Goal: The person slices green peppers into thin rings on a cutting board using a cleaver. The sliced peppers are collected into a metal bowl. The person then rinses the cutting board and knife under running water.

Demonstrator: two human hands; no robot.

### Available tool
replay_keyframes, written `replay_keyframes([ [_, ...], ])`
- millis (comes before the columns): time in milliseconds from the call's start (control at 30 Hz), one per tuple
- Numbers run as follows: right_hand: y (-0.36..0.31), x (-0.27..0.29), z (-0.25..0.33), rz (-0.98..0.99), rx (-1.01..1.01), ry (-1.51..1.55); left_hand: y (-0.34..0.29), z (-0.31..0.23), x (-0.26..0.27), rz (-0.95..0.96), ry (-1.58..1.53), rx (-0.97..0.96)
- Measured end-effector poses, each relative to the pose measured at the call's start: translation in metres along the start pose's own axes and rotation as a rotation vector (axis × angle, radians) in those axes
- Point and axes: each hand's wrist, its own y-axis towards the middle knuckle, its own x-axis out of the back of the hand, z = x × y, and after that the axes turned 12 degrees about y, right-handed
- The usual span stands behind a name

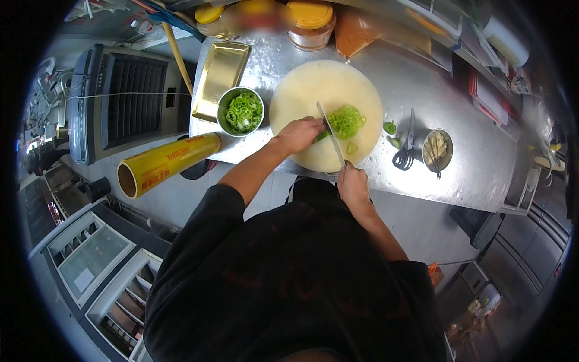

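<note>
A round, pale cutting board (295, 90) lies on the steel table. My right hand (354, 184) is closed round the handle of a knife (332, 136), whose blade stands on the board and points away from me. Left of the blade, my left hand (301, 134) presses a green pepper (323, 136) down with bent fingers, mostly covering it. Thin green pepper rings (347, 122) are heaped to the right of the blade, with a few loose ones nearer me. A steel bowl (221, 125) of sliced green pepper stands left of the board.
A gold-coloured tray (220, 75) and a yellow roll of plastic wrap (172, 164) are at the left. Right of the board lie pepper scraps (390, 128), scissors (411, 137) and a metal cup (447, 161) with pale chopped food. Yellow-lidded jars (312, 30) line the back.
</note>
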Motion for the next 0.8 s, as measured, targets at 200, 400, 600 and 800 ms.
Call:
replay_keyframes([
  [200, 0.039, -0.035, -0.022, 0.016, -0.038, 0.006, -0.001, 0.000, 0.006, -0.066, -0.017, -0.038],
  [400, 0.027, -0.031, -0.018, -0.024, 0.039, 0.054, -0.004, 0.007, -0.002, -0.074, -0.028, -0.017],
  [600, -0.001, -0.003, -0.002, 0.048, -0.080, 0.054, -0.004, 0.003, -0.001, -0.041, -0.036, -0.005],
  [800, 0.048, -0.043, -0.016, 0.016, -0.029, -0.025, -0.003, 0.013, -0.005, -0.068, -0.038, -0.051],
])
